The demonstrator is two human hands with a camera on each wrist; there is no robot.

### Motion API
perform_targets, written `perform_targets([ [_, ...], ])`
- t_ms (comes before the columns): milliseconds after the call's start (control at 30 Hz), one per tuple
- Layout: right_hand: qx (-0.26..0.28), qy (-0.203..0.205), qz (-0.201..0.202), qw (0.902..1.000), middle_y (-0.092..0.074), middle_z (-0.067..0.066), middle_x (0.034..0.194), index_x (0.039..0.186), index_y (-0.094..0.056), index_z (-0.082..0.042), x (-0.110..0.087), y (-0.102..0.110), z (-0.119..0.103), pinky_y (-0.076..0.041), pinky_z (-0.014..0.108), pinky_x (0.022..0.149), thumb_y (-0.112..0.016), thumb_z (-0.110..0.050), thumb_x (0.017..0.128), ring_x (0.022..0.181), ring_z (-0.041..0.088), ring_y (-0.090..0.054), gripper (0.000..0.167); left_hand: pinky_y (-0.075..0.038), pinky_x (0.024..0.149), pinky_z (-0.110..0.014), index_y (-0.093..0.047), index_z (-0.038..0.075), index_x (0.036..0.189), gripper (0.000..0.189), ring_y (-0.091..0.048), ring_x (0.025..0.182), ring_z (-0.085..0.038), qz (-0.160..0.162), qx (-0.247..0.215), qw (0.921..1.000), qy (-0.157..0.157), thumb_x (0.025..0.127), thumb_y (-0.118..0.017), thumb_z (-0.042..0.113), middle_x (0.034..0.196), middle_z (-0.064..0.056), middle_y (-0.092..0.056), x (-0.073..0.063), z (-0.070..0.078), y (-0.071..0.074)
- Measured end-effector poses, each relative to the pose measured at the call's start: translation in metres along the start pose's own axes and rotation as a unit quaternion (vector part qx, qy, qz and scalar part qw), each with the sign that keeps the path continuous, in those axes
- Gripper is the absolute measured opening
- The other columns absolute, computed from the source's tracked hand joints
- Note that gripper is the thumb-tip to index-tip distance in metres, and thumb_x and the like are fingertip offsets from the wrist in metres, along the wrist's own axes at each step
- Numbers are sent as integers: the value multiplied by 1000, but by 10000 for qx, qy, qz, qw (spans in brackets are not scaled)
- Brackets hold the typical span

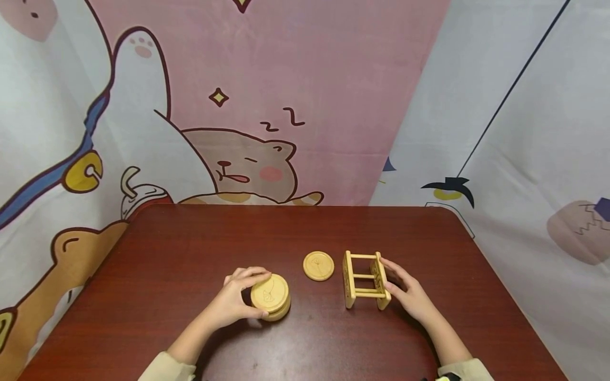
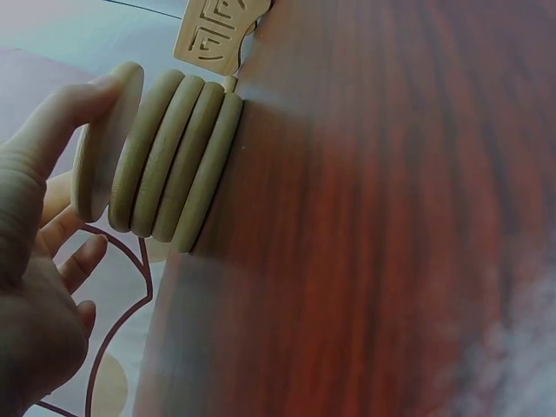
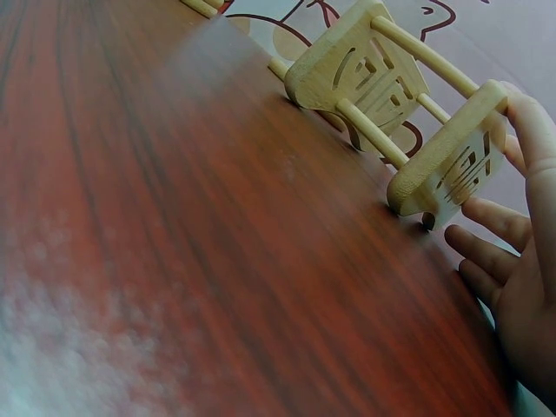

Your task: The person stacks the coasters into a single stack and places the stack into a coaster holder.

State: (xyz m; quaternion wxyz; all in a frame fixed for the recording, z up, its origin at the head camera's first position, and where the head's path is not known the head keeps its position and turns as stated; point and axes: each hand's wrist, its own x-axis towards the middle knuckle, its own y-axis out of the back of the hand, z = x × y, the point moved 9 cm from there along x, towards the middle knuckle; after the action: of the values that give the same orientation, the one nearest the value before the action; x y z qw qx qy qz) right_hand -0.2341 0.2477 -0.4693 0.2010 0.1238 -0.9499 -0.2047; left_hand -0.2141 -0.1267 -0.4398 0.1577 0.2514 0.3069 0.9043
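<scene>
Stacked discs (image 1: 269,292) and single disc (image 1: 318,265): pale wood, smooth, low sheen, with fine incised lines on the visible faces. Rack (image 1: 350,280): similar pale wood, evenly smooth, its side panels (image 3: 365,74) cut with a linear pattern. Bench (image 1: 214,238): streaked wood-grain top, glossy, bearing blurred highlights. Backdrop (image 1: 333,79): printed cloth, matt, lightly creased. Sleeves (image 1: 168,369): matt cloth.

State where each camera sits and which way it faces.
Head: on the person's head, facing forward and down at the table; left hand, right hand and forearms show.
Left wrist: on that wrist, facing the stacked wooden discs; the left hand shows.
Right wrist: on that wrist, facing the wooden rack; the right hand shows.
Shared: head and right-wrist views both show the rack.
</scene>
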Motion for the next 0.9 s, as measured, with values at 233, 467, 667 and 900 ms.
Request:
perform_targets([
  [233,19,49,14,10000,-41,21,143,145,-40,-5,0,0,-1,-38,18,94,-55,2,95,122,3,-44,53,-26,84,-43,-66,12,124,76,-46,112,-17,-31,8,10000,-7,54,-91,31,127,4,-57,-3,0,-1],
  [467,-25,6,-8,10000,-41,20,144,145,-39,-5,0,0,1,-39,20,94,-55,0,95,123,3,-43,53,-26,81,-40,-65,12,124,78,-46,111,-14,-119,60,9999,-75,54,-91,34,127,6,-57,-4,0,-3],
  [667,-29,35,-22,10000,-41,20,144,145,-39,-5,2,0,2,-38,19,94,-55,0,95,123,2,-43,53,-25,82,-40,-65,12,125,78,-46,111,-15,-187,19,9998,-40,54,-91,33,128,3,-58,-4,-1,-4],
  [900,-75,12,-43,10000,-41,18,144,146,-39,-7,1,0,4,-38,20,95,-54,-2,96,124,2,-43,53,-25,84,-42,-64,13,126,78,-45,113,-16,-304,-50,9995,51,56,-91,32,130,2,-57,-5,-2,-7],
])
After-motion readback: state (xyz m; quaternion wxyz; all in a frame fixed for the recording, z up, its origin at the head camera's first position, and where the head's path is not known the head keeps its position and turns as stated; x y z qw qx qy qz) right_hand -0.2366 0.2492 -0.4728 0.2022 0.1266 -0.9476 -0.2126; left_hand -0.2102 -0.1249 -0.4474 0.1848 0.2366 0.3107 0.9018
